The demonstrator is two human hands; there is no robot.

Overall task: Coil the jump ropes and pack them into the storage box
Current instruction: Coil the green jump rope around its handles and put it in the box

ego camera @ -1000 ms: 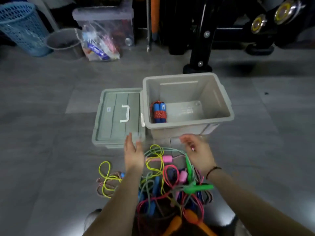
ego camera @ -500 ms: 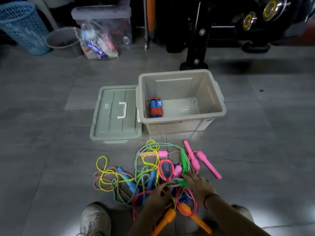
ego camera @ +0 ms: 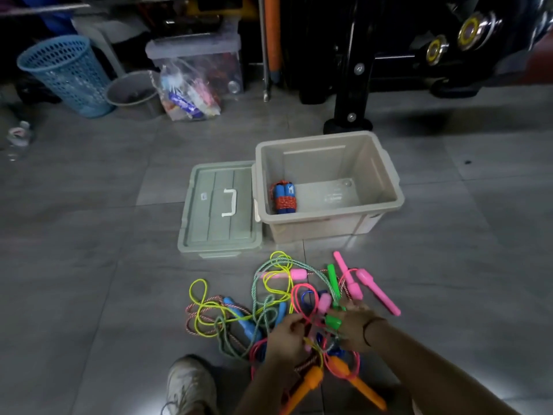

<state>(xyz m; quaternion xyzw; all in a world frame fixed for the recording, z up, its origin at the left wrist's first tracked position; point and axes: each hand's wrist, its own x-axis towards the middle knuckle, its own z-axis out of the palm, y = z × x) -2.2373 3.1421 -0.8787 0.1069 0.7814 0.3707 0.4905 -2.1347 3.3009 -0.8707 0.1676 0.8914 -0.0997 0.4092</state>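
A tangled pile of coloured jump ropes [ego camera: 269,307] lies on the floor in front of me. My left hand [ego camera: 285,336] has its fingers curled into the cords near the pile's middle. My right hand [ego camera: 354,327] grips a green handle [ego camera: 332,322] among the ropes. Orange handles [ego camera: 311,381] poke out beneath my hands, and pink handles [ego camera: 374,290] lie at the right. Beyond the pile stands the open beige storage box [ego camera: 389,187], holding one coiled rope with blue handles [ego camera: 283,196] at its left side.
The box's green lid [ego camera: 209,217] lies flat on the floor to the left of it. My shoe [ego camera: 191,384] is at the bottom. A blue basket [ego camera: 65,73], a grey bucket [ego camera: 131,89], a clear bin [ego camera: 197,61] and black equipment [ego camera: 353,85] line the back.
Both hands have drawn back from near the box down into the rope pile. The right hand has taken hold of the green handle, the left has closed on cords.
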